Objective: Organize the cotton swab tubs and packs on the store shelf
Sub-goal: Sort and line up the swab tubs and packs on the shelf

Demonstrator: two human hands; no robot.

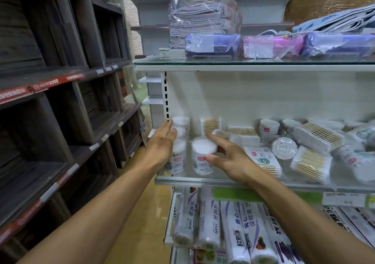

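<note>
On glass shelf: two front tubs, both hands alongside.

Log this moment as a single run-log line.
phase: aligning tubs | left hand: open, against left tub column | right hand: open, around front tub | packs: unsorted on the right

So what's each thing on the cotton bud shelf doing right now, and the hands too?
Left hand: open, flat against the left tubs.
Right hand: open, fingers round the front tub, not gripping.
Front tub: upright, lid on.
Left tubs: upright, in a row.
Swab packs: lying jumbled, sealed.
Perforated-lid tub: tipped over.
</note>
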